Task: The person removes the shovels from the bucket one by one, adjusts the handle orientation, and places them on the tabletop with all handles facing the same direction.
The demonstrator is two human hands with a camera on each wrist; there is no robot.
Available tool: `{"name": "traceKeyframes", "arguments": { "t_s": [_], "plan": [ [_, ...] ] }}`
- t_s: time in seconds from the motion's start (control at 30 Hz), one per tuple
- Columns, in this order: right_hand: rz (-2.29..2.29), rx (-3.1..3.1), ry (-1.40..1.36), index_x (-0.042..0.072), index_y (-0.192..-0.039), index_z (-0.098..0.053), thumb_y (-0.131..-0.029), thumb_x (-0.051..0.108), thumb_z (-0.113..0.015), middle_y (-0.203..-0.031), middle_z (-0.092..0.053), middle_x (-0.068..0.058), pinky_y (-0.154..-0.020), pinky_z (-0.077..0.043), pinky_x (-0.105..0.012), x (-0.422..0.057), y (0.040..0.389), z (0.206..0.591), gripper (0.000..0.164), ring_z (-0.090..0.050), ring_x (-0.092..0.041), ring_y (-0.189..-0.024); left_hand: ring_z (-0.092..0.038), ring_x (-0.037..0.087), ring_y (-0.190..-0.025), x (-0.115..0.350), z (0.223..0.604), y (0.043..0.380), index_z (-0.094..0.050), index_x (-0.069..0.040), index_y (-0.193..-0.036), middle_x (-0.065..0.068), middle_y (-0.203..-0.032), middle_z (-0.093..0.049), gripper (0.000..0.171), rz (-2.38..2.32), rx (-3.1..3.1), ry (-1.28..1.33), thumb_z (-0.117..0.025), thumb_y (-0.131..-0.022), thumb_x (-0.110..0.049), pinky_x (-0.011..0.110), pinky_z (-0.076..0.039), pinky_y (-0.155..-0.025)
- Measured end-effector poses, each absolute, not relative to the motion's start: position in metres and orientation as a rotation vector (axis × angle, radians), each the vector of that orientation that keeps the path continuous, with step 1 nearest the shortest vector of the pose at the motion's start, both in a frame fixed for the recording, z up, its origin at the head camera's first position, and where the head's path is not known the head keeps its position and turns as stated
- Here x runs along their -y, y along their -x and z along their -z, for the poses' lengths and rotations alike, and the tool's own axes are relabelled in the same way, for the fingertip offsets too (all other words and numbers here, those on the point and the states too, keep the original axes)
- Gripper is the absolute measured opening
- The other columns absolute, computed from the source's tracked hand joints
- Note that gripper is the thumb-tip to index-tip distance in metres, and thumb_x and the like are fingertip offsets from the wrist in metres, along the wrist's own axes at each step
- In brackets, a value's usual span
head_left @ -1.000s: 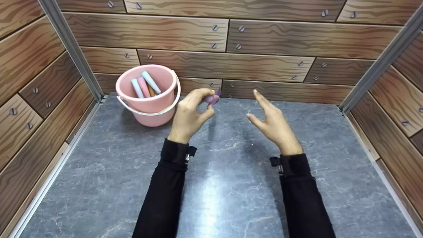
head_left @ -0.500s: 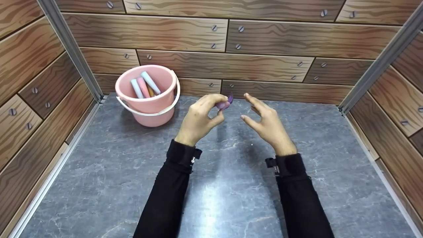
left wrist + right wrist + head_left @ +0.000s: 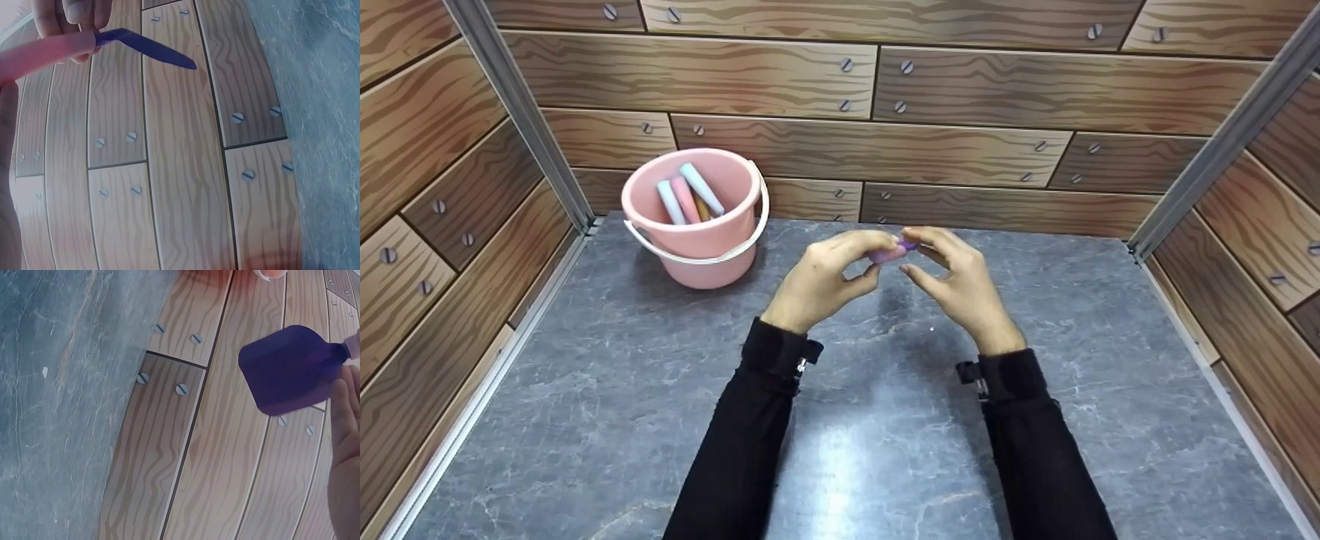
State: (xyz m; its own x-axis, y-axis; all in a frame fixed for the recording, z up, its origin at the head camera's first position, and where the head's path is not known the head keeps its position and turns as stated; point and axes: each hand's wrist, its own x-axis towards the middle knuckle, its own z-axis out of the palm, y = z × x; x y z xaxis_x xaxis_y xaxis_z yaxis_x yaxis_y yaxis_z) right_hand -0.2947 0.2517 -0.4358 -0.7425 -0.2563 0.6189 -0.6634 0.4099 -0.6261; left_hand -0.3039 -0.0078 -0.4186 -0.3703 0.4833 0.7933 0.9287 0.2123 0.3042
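My left hand (image 3: 829, 277) pinches the pale pink handle (image 3: 50, 53) of a small toy shovel (image 3: 888, 255) between thumb and fingers, held up above the table. The shovel's flat purple blade (image 3: 292, 371), square with rounded corners, bends away from the handle in the left wrist view. My right hand (image 3: 960, 281) comes up from the right, its fingertips right at the purple neck (image 3: 340, 351). The right thumb (image 3: 919, 277) stands apart from the shovel. In the head view my fingers hide much of the shovel.
A pink bucket (image 3: 709, 270) with a white handle (image 3: 724, 259) stands at the back left. Blue, pink and yellow handles (image 3: 686, 196) stick up inside it. Wood-patterned walls (image 3: 780, 146) enclose the grey marbled table (image 3: 607, 405) at back and sides.
My left hand has carried the shovel rightward and toward the body, away from the bucket. The right hand has moved left, and its fingers have bent in close around the shovel's purple part.
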Motion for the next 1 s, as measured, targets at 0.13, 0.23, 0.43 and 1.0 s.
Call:
{"name": "traceKeyframes", "arguments": {
  "t_s": [0.13, 0.23, 0.43, 1.0],
  "plan": [
    [-1.231, 2.202, -0.818, -0.008, -0.142, -0.076, -0.096, -0.011, -0.089, -0.145, -0.078, -0.024, -0.123, -0.062, -0.025, -0.251, 0.294, 0.437, 0.047, -0.077, -0.041, -0.137, -0.084, 0.03, -0.128, 0.008, 0.42, 0.304, -0.077, -0.001, -0.137, 0.016, -0.138, -0.085, 0.037, 1.133, 1.942, 1.338, -0.079, -0.102, 0.01, 0.022, -0.065, -0.116],
    [-1.154, 2.194, -0.837, -0.006, -0.138, -0.078, -0.097, -0.009, -0.089, -0.138, -0.081, -0.022, -0.12, -0.062, -0.022, -0.25, 0.295, 0.438, 0.043, -0.08, -0.04, -0.13, -0.084, 0.031, -0.129, 0.008, 0.421, 0.305, -0.078, 0.0, -0.136, 0.016, -0.137, -0.085, 0.035, 1.177, 1.934, 1.36, -0.079, -0.103, 0.011, 0.023, -0.066, -0.115],
    [-0.942, 2.188, -0.898, -0.002, -0.13, -0.08, -0.099, -0.005, -0.089, -0.128, -0.085, -0.017, -0.115, -0.064, -0.023, -0.249, 0.298, 0.44, 0.033, -0.083, -0.036, -0.119, -0.084, 0.031, -0.13, 0.008, 0.424, 0.307, -0.078, 0.001, -0.134, 0.017, -0.136, -0.085, 0.034, 1.272, 1.918, 1.402, -0.078, -0.103, 0.012, 0.026, -0.068, -0.114],
    [-0.695, 2.224, -0.815, 0.001, -0.119, -0.073, -0.094, -0.011, -0.084, -0.116, -0.079, -0.018, -0.106, -0.068, -0.05, -0.268, 0.304, 0.447, 0.03, -0.076, -0.037, -0.112, -0.079, 0.032, -0.143, 0.016, 0.427, 0.314, -0.075, -0.003, -0.153, 0.016, -0.152, -0.081, 0.045, 1.193, 2.018, 1.334, -0.083, -0.109, -0.007, 0.03, -0.061, -0.127]
  ]
}}
